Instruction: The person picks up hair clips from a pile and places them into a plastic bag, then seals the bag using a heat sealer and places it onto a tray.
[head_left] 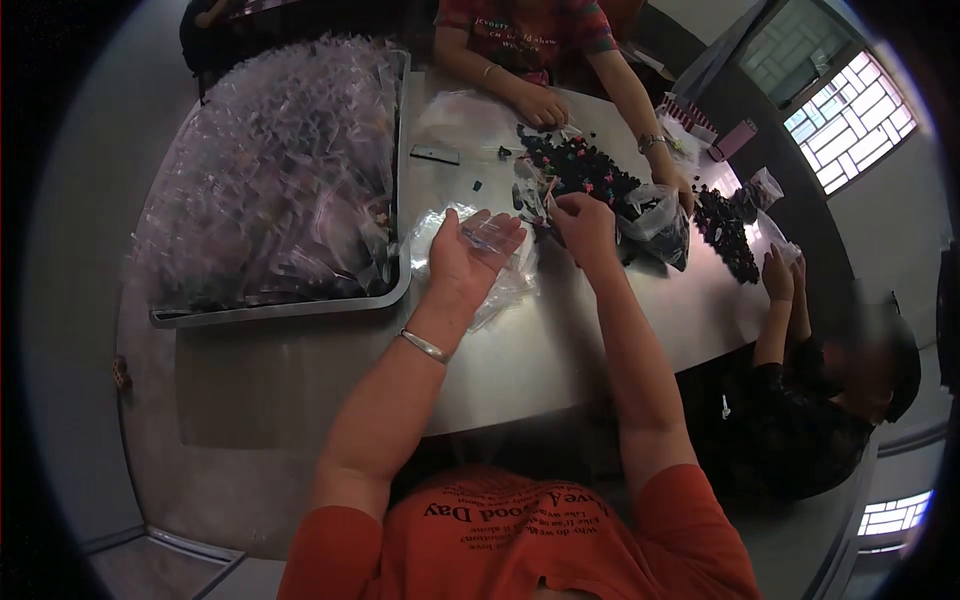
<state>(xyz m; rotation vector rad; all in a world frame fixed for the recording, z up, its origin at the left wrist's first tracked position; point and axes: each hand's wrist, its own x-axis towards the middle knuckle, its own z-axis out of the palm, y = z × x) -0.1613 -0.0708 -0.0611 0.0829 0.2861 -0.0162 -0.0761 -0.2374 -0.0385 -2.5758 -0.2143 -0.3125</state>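
My left hand point(472, 250) is turned palm up with its fingers stretched out, and a shiny bit of clear plastic point(487, 236) lies across them. Under and beside it is a loose stack of flat clear plastic bags point(515, 282). My right hand point(588, 225) is closed in a pinch at a small clear plastic bag point(530, 190) that has dark bits in it. Just beyond lies a heap of small dark pieces point(580, 160), some pink, red or teal. Their exact kind is too small to make out.
A large grey tray point(403, 200) piled with filled clear bags point(280, 170) takes up the left of the metal table point(520, 380). Another person's hands point(543, 105) are across the table, and a second person's hands point(785, 275) are at right. A larger bag point(660, 225) stands near the heap.
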